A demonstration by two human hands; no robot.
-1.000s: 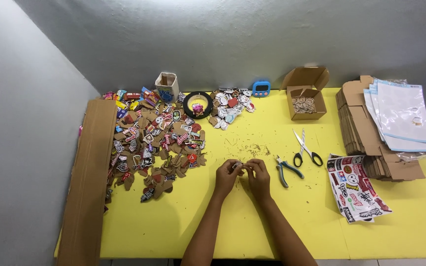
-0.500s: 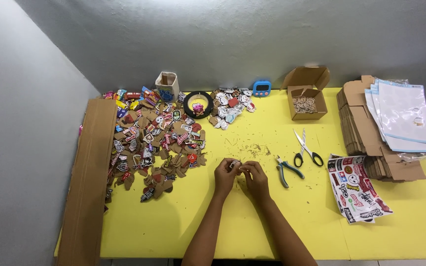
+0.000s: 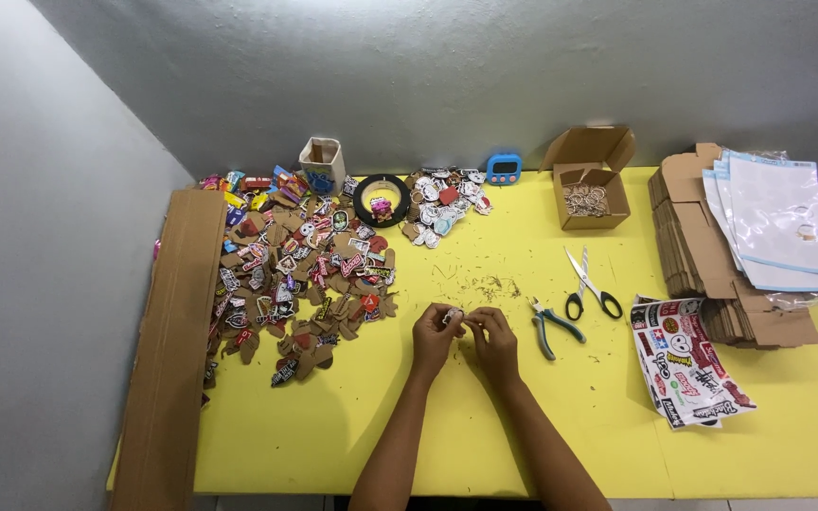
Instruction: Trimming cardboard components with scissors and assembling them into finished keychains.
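Observation:
Both of my hands meet over the middle of the yellow table (image 3: 352, 435). My left hand (image 3: 434, 338) and my right hand (image 3: 494, 343) pinch one small pale piece (image 3: 453, 316) between their fingertips; it is too small to make out. A wide pile of brown cardboard cut-outs with coloured stickers (image 3: 300, 274) lies to the left of my hands. Green-handled pliers (image 3: 551, 324) lie just right of my right hand, with black-handled scissors (image 3: 591, 286) beyond them.
An open cardboard box of metal rings (image 3: 591, 194) stands at the back, beside a blue timer (image 3: 504, 168). A tape roll (image 3: 382, 199) and small cup-like box (image 3: 323, 163) sit behind the pile. Sticker sheets (image 3: 688, 369), flat cardboard stacks (image 3: 712, 265) and clear bags (image 3: 773, 222) fill the right. Long cardboard strips (image 3: 168, 350) line the left edge.
My hands stay in the same spot over the table; only the fingers shift slightly around the small piece.

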